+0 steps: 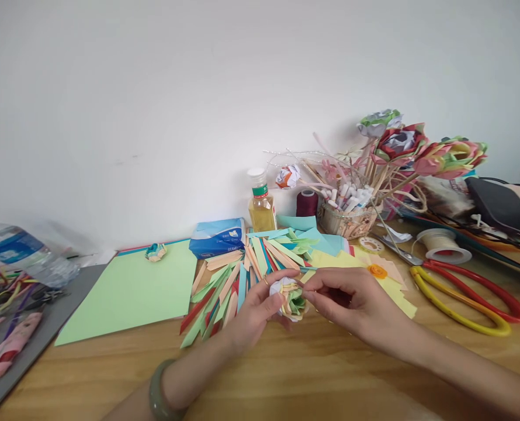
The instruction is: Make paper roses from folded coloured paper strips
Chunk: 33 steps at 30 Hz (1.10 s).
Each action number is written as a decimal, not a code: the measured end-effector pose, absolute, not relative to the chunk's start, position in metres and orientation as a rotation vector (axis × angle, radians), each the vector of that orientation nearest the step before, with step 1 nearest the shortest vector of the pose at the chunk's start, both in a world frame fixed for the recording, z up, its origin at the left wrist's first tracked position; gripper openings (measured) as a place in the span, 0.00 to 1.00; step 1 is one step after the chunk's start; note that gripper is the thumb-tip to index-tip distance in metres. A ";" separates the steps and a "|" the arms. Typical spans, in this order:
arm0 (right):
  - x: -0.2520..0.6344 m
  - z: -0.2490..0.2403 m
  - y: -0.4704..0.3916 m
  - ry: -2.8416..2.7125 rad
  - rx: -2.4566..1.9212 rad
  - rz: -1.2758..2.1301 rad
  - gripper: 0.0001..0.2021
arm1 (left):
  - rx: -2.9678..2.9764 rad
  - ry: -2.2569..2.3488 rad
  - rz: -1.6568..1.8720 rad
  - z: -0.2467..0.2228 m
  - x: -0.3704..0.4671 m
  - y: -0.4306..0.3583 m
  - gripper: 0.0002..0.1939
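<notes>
A folded paper flower [293, 299] in white, cream and green is held above the front of the wooden table. My left hand [260, 307] is closed around its left side, thumb in front. At the flower's upper right edge, my right hand [352, 298] pinches with thumb and index finger; whether it grips a petal or some thin piece, I cannot make out. Just behind my hands lies a heap of folded paper strips [229, 292] in green, peach, red and blue. Yellow paper sheets [343, 260] lie beyond my right hand, with a small orange paper flower [377, 271] on them.
Large scissors [461, 292] with red and yellow handles lie at right, near a spool [444, 245]. A basket [347, 222] holds markers and paper flowers. Behind the strips are a glue bottle [262, 204] and a tissue pack [216, 237]. Green paper [132, 292] lies left.
</notes>
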State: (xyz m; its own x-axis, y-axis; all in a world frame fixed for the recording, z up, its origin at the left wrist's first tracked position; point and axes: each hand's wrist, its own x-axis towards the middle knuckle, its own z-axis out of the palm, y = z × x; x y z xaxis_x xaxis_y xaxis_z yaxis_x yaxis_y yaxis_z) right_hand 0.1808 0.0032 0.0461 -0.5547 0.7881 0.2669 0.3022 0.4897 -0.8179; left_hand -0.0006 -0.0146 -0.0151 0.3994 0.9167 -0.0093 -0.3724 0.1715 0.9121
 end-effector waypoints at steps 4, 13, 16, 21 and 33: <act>0.181 0.048 0.003 -2.121 -0.884 0.991 0.13 | 1.015 0.668 1.009 -0.016 -0.001 -0.015 0.22; 0.183 0.047 0.001 -2.257 -0.736 0.750 0.11 | 0.979 0.657 1.014 -0.014 -0.004 -0.016 0.21; 0.185 0.041 -0.002 -2.294 -0.666 0.594 0.10 | 0.977 0.635 1.036 -0.014 -0.004 -0.016 0.22; 0.184 0.034 -0.002 -2.323 -0.591 0.441 0.11 | 0.966 0.589 1.062 -0.016 -0.003 -0.015 0.22; 0.187 0.042 -0.002 -2.206 -0.672 0.542 0.10 | 0.874 0.513 1.032 -0.020 0.001 -0.013 0.20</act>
State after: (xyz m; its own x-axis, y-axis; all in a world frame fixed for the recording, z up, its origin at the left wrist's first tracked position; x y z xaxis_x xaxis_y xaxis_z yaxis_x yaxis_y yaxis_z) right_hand 0.1868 -0.0018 0.0420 -0.5777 0.6132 0.5387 0.2938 0.7720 -0.5637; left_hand 0.0015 -0.0126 -0.0198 0.4440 0.8957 0.0251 -0.5200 0.2348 0.8213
